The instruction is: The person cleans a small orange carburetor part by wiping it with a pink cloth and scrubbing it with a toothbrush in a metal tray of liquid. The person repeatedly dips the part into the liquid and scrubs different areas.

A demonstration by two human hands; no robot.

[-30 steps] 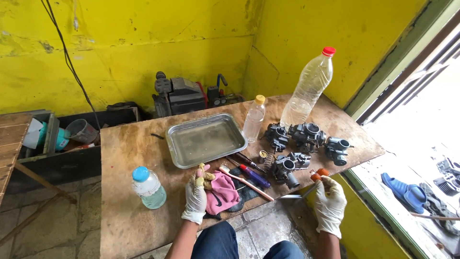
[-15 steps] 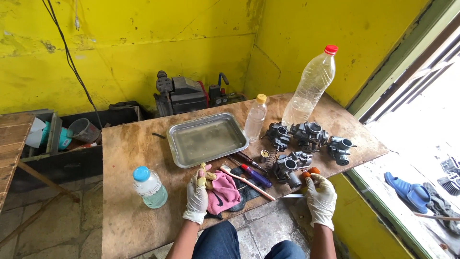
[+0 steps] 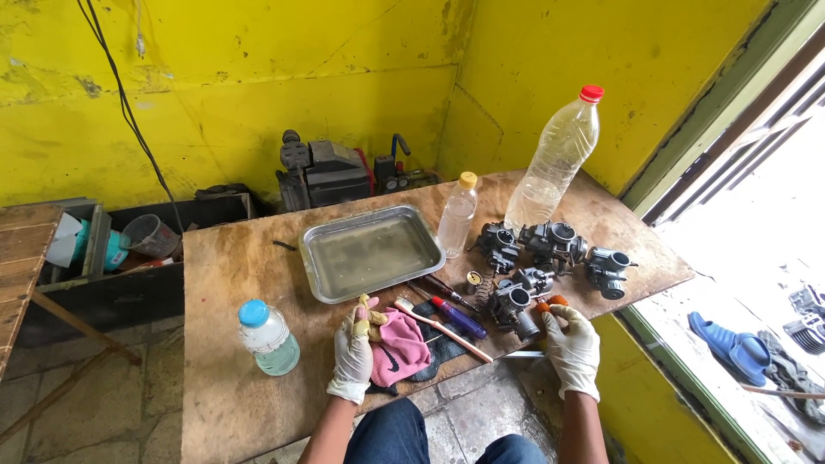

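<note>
Left gloved hand (image 3: 355, 354) pins soft pink cloth (image 3: 400, 348) at bench (image 3: 232, 283) six o'clock, grip closed; right gloved hand (image 3: 571, 342) pinches small orange part (image 3: 550, 303) beside heavy, rigid grey metal carburetor (image 3: 513, 307), best held by body.

left hand (image 3: 354, 357): white glove, yellowish stained fingertips | right hand (image 3: 573, 348): white glove, orange stained fingertips | forearms: bare, no sleeves | legs: dark blue jeans, seen at the bottom edge
</note>
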